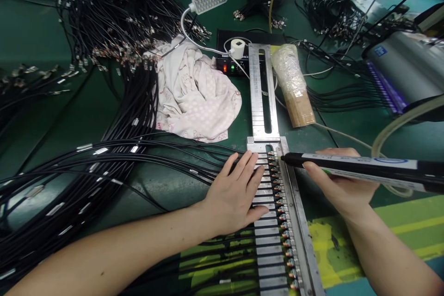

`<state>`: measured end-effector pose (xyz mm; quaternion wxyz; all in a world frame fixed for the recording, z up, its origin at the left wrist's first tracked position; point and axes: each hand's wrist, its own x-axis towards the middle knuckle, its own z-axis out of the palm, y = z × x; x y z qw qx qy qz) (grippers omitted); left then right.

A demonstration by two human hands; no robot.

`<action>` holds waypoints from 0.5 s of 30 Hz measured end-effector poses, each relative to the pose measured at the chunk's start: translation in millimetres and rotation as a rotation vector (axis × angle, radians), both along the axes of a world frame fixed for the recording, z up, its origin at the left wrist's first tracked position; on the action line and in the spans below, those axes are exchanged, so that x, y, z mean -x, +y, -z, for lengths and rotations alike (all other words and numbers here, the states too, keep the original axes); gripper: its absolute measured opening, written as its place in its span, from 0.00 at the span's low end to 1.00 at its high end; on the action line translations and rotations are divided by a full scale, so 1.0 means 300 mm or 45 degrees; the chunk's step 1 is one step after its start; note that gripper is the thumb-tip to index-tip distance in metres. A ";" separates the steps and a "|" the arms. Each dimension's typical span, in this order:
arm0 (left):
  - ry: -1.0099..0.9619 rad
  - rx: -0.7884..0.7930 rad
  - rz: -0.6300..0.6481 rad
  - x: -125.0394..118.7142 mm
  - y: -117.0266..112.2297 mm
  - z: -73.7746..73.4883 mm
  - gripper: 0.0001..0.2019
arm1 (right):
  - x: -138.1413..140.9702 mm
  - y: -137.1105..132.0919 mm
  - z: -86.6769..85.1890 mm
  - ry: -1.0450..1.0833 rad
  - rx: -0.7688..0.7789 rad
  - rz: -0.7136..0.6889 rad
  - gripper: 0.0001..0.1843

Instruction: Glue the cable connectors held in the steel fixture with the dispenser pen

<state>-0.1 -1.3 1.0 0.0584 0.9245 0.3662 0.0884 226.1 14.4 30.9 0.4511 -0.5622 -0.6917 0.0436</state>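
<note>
My left hand (pixel 234 192) lies flat with fingers spread over black cables (pixel 163 159) laid side by side in the slots of a metal fixture (pixel 274 282). The cable ends, with small metal connectors (pixel 286 236), line up in a row along the fixture's right side. In my right hand (pixel 347 189) is a thick black pen-shaped tool (pixel 367 166) with a white label. Its tip points left and is at or very near the uppermost connectors; whether it touches them I cannot tell. Part of the cable row is hidden under my left hand.
A crumpled white cloth (pixel 201 97) lies behind my left hand, beside large cable bundles (pixel 121 23). Farther back are an LED lamp (pixel 210 0) and a black control box (pixel 225 67). A plastic-wrapped block (pixel 294 88) and a grey machine (pixel 409 69) with purple light stand right.
</note>
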 end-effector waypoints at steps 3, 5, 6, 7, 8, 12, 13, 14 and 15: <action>-0.004 -0.004 -0.001 0.000 0.000 0.002 0.35 | -0.002 0.003 0.005 -0.013 -0.025 -0.022 0.10; -0.009 -0.008 0.000 -0.001 0.001 0.002 0.35 | -0.004 0.006 0.006 -0.008 -0.037 -0.040 0.11; -0.008 -0.009 0.001 -0.001 0.001 0.001 0.35 | -0.004 0.006 0.006 -0.005 -0.040 -0.053 0.11; -0.006 -0.010 0.001 -0.001 0.001 0.000 0.35 | -0.004 0.007 0.005 0.000 -0.045 -0.068 0.10; 0.000 -0.009 0.001 -0.001 0.001 -0.001 0.35 | -0.004 0.007 0.003 0.006 -0.050 -0.084 0.10; 0.023 -0.002 -0.001 -0.001 0.000 -0.002 0.35 | -0.009 0.000 -0.005 0.065 -0.073 -0.134 0.11; 0.024 -0.005 0.000 -0.001 0.000 -0.002 0.35 | -0.013 -0.003 -0.006 0.081 -0.083 -0.130 0.12; 0.023 -0.009 -0.001 -0.001 -0.001 -0.001 0.35 | -0.018 -0.006 -0.007 0.090 -0.097 -0.127 0.12; 0.023 -0.014 -0.002 -0.001 -0.001 0.000 0.35 | -0.023 -0.009 -0.007 0.090 -0.115 -0.126 0.12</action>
